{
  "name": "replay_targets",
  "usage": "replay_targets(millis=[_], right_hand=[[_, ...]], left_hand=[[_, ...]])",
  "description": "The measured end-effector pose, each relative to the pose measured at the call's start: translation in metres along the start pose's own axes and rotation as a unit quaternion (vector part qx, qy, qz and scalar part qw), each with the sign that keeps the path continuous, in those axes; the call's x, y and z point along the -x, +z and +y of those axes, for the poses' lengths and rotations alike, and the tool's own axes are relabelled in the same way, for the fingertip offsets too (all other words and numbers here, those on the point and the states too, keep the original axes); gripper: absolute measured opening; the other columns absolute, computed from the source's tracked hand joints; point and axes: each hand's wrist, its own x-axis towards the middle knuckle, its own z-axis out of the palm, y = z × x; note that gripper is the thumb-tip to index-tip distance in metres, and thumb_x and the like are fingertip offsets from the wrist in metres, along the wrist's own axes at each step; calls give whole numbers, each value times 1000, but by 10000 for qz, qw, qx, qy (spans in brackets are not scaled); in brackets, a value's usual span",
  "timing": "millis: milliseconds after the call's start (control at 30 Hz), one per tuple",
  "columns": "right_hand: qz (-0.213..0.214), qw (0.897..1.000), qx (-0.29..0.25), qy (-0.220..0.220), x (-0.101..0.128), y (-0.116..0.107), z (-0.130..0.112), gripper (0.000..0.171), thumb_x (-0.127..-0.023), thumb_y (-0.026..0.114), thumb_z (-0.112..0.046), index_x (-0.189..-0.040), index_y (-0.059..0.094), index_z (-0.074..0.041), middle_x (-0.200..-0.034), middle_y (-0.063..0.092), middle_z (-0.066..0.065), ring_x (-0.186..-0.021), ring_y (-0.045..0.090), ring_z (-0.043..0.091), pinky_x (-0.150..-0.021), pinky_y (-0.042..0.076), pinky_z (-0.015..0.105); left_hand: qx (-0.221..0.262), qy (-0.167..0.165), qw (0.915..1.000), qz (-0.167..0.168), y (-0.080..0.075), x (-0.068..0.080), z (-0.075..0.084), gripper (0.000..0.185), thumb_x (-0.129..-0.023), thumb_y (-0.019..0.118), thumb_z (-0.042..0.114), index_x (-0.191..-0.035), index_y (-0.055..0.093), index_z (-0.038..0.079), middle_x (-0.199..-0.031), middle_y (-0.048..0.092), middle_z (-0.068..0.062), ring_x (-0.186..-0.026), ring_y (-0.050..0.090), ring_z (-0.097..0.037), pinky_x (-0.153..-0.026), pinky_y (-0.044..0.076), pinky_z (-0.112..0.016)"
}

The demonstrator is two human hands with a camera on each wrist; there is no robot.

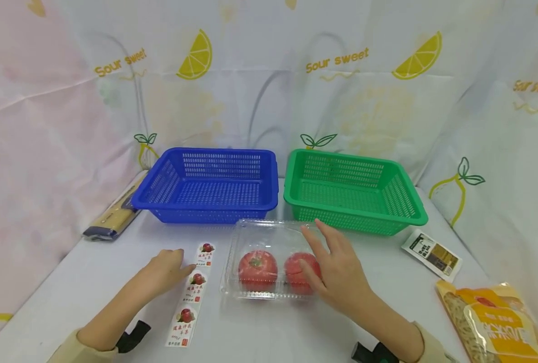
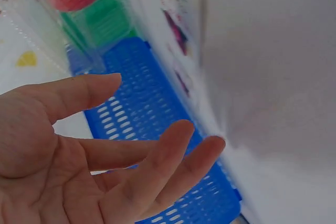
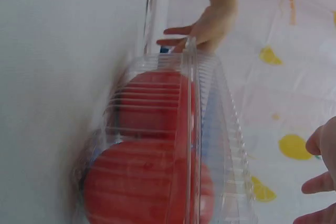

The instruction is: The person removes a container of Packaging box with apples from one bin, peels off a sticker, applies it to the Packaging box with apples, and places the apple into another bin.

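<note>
A clear plastic clamshell box (image 1: 278,237), its lid down, holds two red tomatoes (image 1: 257,269) in the middle of the table. My right hand (image 1: 339,267) hovers over the box's right side with fingers spread, holding nothing. In the right wrist view its fingertips (image 3: 317,184) show apart from the box. My left hand (image 1: 162,275) is beside a strip of printed fruit stickers (image 1: 190,297) that lies left of the box. Its palm and loosely bent fingers hold nothing in the left wrist view, where the thumb (image 2: 89,93) stands away from them.
Behind the box stand a blue basket (image 1: 205,206) and a green basket (image 1: 359,219). A yellow-and-navy packet (image 1: 114,214) lies at the left edge. On the right are a small white sachet (image 1: 432,254) and a yellow bag (image 1: 495,322). Printed cloth (image 1: 250,101) hangs around the table.
</note>
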Motion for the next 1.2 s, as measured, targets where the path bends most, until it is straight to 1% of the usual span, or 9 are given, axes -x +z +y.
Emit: replay_targets(millis=[100, 167, 333, 467, 567, 700, 833, 1000, 1200], right_hand=[[70, 9996, -65, -274, -7, 1, -10, 51, -95, 35, -40, -132, 45, -6, -130, 44, 21, -118, 43, 35, -93, 39, 52], [128, 9988, -68, -478, -11, 3, -16, 50, -94, 37, -38, -131, 47, -6, -129, 45, 21, -116, 44, 35, -94, 38, 52], [236, 9959, -93, -868, -16, 10, -30, 49, -95, 35, -37, -129, 49, -6, -127, 48, 20, -115, 45, 35, -92, 40, 51], [247, 9943, -113, -1032, -15, 16, -38, 48, -95, 36, -38, -129, 49, -7, -128, 47, 19, -115, 45, 34, -92, 41, 48], [201, 9944, -126, -1030, -13, 20, -42, 49, -95, 34, -38, -131, 48, -8, -129, 46, 19, -115, 46, 33, -91, 41, 48], [149, 9951, -145, -964, -10, 22, -44, 49, -96, 32, -39, -132, 47, -9, -131, 44, 18, -114, 46, 33, -86, 44, 49], [143, 9951, -157, -961, -9, 23, -45, 48, -96, 33, -39, -132, 47, -10, -131, 45, 18, -113, 47, 33, -82, 46, 50], [122, 9949, -186, -985, -7, 23, -47, 49, -96, 31, -39, -132, 47, -10, -132, 44, 18, -112, 48, 33, -83, 45, 49], [50, 9952, -263, -943, -6, 20, -50, 50, -96, 30, -40, -132, 46, -9, -134, 42, 17, -114, 47, 32, -85, 44, 48]], left_hand=[[-69, 0, 10000, 22, 7, -11, -6, 62, -88, 60, 27, -119, 41, -23, -109, 47, -39, -101, 50, -48, -81, 45, -54], [-97, 35, 9999, 43, 10, -17, -8, 70, -87, 61, 30, -122, 36, -24, -114, 42, -42, -106, 46, -50, -85, 41, -56], [-213, 73, 9996, -139, 12, -29, -6, 86, -78, 69, 43, -123, 37, -22, -109, 45, -37, -95, 52, -41, -80, 45, -54], [-355, -68, 9984, -435, 13, -35, -4, 98, -68, 72, 55, -126, 38, -16, -110, 44, -34, -91, 49, -40, -75, 46, -55], [-458, -172, 9972, -566, 15, -36, -4, 103, -63, 73, 59, -128, 38, -13, -112, 42, -33, -90, 47, -40, -72, 46, -54], [-591, -153, 9964, -591, 16, -35, -3, 102, -60, 77, 57, -127, 41, -10, -109, 41, -30, -89, 46, -39, -72, 45, -52], [-624, -4, 9960, -638, 15, -32, -2, 91, -62, 80, 48, -124, 46, -8, -106, 41, -27, -89, 45, -39, -73, 44, -54], [-497, 111, 9966, -642, 12, -28, -3, 76, -65, 82, 36, -119, 49, -6, -103, 42, -25, -84, 46, -36, -71, 45, -52], [-417, 60, 9970, -653, 10, -26, -7, 73, -65, 82, 31, -113, 48, -11, -96, 44, -21, -78, 48, -32, -68, 46, -48]])
